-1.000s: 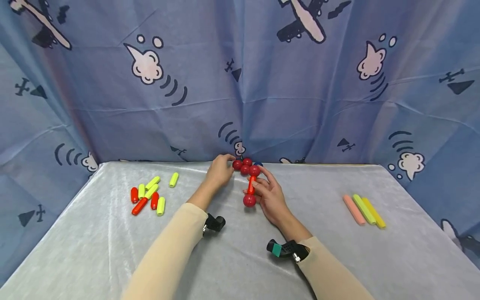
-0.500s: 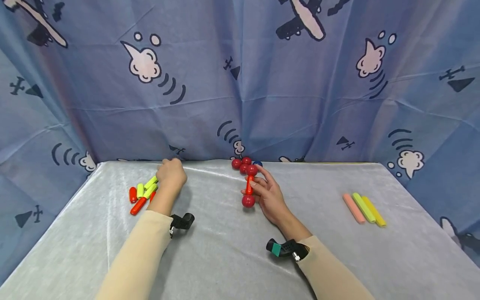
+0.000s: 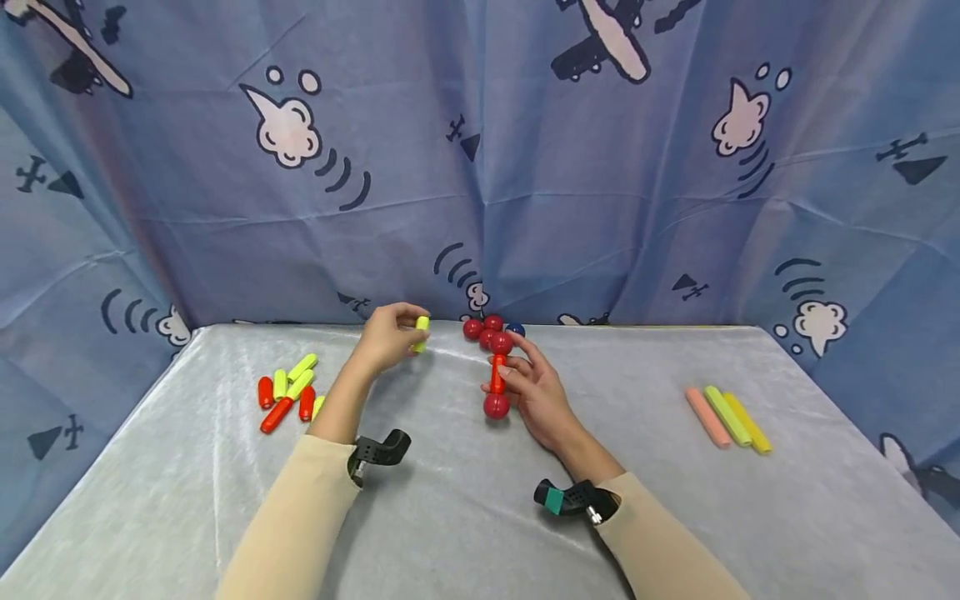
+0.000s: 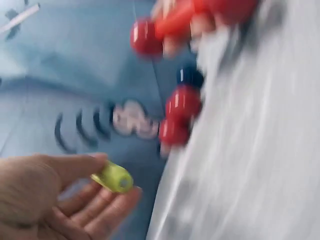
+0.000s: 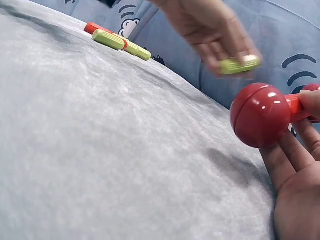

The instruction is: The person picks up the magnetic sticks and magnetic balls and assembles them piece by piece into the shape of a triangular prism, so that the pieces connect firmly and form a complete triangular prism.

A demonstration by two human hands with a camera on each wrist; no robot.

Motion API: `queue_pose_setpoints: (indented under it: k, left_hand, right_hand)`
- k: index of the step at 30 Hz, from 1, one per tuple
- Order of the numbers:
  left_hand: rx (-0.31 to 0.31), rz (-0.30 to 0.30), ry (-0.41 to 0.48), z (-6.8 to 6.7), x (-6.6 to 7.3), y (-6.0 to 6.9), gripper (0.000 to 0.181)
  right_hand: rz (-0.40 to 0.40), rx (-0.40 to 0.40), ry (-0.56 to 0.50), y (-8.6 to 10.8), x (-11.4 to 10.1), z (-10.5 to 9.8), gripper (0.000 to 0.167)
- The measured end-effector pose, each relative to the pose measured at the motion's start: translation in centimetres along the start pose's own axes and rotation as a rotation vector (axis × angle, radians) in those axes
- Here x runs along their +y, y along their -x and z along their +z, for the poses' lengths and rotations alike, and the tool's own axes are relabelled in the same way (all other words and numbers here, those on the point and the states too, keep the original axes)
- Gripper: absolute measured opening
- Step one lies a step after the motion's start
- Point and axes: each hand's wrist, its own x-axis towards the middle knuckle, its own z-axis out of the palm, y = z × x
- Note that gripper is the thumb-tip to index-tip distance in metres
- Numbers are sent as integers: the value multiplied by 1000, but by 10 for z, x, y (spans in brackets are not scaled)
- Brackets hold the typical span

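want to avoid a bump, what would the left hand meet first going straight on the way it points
In the head view, probably the leftmost red ball: the left hand, pinching a yellow-green stick, points roughly toward it. Depth is unclear, so it might miss.

Soft, even brightness fills the head view, apparently from above, leaving faint shadows beside the sleeves point(image 3: 288, 525) and a pale sheen on the table point(image 3: 637, 400). The left wrist view is heavily smeared, with the curtain point(image 4: 65, 60) and red stick point(image 4: 177, 19) both losing their edges. The right wrist view is mostly crisp, with white glints on the held ball point(image 5: 261, 115) and a dim shadow below it, though the left hand point(image 5: 212, 27) and green stick point(image 5: 237, 66) blur slightly.
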Motion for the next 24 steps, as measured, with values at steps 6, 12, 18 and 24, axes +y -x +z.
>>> queue_pose_setpoints:
  k: [6, 12, 18, 24]
  left_hand:
    - [-67, 158, 58, 37, 12, 4, 38]
    - [-40, 128, 128, 59, 9, 8, 32]
    - [43, -2, 428, 73, 13, 7, 35]
    - [159, 6, 626, 76, 17, 4, 32]
  right_hand:
    - [10, -5, 31, 1, 1, 2, 64]
    - [6, -10, 42, 1, 2, 3, 64]
    - [24, 18, 50, 3, 3, 1, 63]
    - [11, 8, 54, 3, -1, 1, 62]
